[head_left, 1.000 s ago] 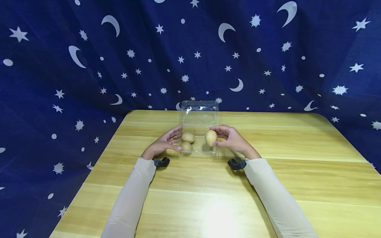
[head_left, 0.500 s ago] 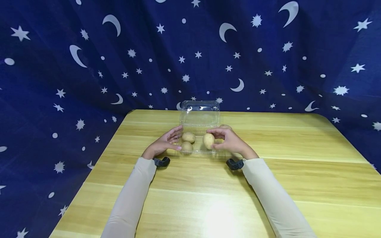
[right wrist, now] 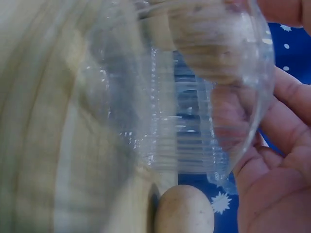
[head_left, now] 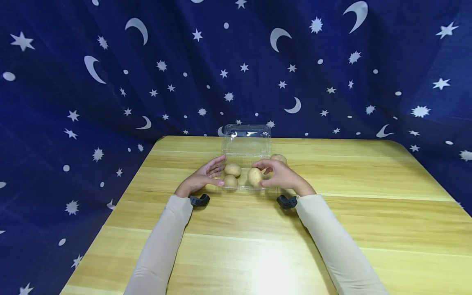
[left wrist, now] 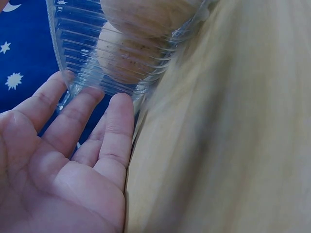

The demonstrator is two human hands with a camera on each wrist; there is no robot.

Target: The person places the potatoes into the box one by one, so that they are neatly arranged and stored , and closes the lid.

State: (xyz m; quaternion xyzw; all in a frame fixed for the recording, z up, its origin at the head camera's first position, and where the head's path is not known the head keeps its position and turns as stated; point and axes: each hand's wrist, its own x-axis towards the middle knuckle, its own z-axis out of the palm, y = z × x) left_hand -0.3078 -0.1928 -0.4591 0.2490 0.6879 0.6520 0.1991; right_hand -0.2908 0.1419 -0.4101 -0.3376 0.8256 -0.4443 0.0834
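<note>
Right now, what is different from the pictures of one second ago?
In the head view, the right hand has moved leftward and slightly lower, with the held potato, uncovering another potato beyond it. The left hand, two potatoes beside it and the open clear container stayed put.

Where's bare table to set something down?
Bare: table in front of the box, between the sleeves; also left of the left grip and right of the right grip. Crowded: box, two potatoes at its left, held potato at its right; loose potato just behind the right grip.
</note>
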